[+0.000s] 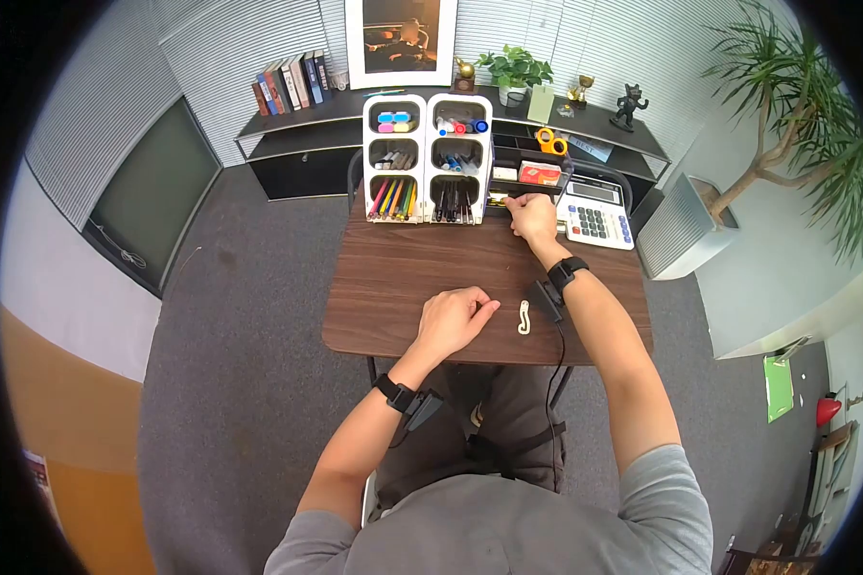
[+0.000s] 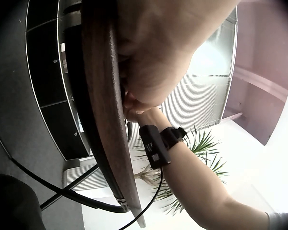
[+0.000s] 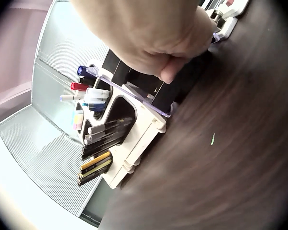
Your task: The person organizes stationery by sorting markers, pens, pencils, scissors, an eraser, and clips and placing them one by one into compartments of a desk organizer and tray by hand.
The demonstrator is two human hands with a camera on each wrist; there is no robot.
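My right hand (image 1: pixel 533 217) is at the front of a black desk organizer (image 1: pixel 511 153), its fingers bent down over the lowest front compartment. A small yellow item (image 1: pixel 498 198) shows beside those fingertips. In the right wrist view the right hand (image 3: pixel 158 38) covers most of that compartment, and I cannot tell whether it holds anything. My left hand (image 1: pixel 448 321) rests on the brown table (image 1: pixel 403 268) near its front edge, fingers loosely bent and holding nothing. To its right lies a small cream hook-shaped piece (image 1: pixel 524 317).
Left of the black organizer stand two white holders (image 1: pixel 426 213) with pencils, pens and markers. A calculator (image 1: pixel 596 213) is on the right. Orange scissors (image 1: pixel 550 142) and a red-and-white box (image 1: pixel 540 173) sit in the organizer. Behind is a black shelf (image 1: pixel 345 107) with books and a plant.
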